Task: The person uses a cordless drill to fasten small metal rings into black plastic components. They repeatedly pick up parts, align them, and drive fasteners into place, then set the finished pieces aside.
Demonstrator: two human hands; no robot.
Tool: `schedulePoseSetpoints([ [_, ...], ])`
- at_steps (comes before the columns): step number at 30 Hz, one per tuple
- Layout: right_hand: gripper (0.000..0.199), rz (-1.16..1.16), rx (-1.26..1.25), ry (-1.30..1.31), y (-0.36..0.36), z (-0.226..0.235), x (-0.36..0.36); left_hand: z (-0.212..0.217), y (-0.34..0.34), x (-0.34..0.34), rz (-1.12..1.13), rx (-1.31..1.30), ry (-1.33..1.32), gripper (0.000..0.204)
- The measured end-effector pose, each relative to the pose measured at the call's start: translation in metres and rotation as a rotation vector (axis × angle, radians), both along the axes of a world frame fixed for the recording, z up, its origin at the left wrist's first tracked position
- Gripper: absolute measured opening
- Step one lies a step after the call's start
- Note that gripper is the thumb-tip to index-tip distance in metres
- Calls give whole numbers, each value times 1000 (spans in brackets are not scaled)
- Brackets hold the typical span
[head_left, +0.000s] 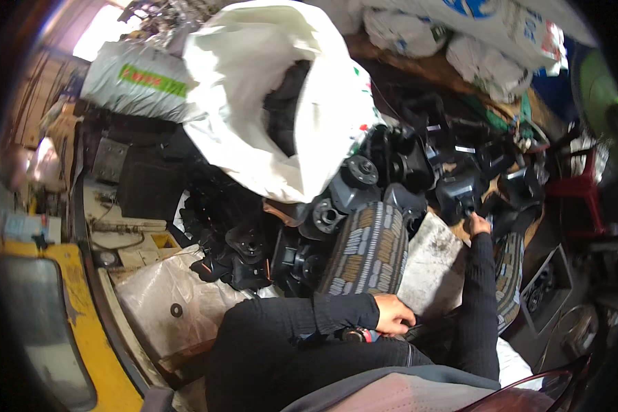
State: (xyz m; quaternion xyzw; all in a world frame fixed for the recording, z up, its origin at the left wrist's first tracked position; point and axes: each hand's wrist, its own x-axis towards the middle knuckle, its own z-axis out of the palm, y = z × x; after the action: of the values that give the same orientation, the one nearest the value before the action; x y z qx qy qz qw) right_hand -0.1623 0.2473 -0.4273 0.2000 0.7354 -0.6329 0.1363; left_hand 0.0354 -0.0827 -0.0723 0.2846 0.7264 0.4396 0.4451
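**Knee-deep in black parts, hands at two different spots**

Down in the near middle of the view, the left hand (393,316) sits low by the lap, fingers curled in tight over something small and dark right beside the knee. Can't really tell what it's gripping, it's mostly hidden under the palm, but the fingers are definitely closed, not spread. There's a wristband with a bit of red just at the cuff.

Further out to the right, the right hand (478,224) is stretched forward on a long black sleeve, fingers closed around the edge of a black plastic part (458,196) that sits at the near side of the pile. Looks like a proper grip, knuckles bent, no gap showing.

Between the two hands is the person's patterned trouser leg (367,250), and just right of it a grey worn board (429,264) with a bit of bare surface, which is about the only open spot around.

Everything else is packed. The heap of black parts (405,161) spreads from the middle to the far right, touching the leg on its far side. A big white sack (254,82) leans open at the far middle, its mouth hanging over the heap. Near left, a clear plastic sheet (165,302) lies crumpled, and a yellow edge (82,302) runs along the left side. A red stool (584,196) stands far right, well apart from both hands.
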Motion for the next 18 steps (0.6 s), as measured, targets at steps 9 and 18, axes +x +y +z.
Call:
schedulePoseSetpoints([
  [9, 24, 288, -50, 62, -92, 252, 208, 90, -172, -169, 1371, 421, 938, 13],
  [18, 27, 314, -60, 101, -144, 303, 257, -41, -197, -294, 879, -745, 1074, 43],
])
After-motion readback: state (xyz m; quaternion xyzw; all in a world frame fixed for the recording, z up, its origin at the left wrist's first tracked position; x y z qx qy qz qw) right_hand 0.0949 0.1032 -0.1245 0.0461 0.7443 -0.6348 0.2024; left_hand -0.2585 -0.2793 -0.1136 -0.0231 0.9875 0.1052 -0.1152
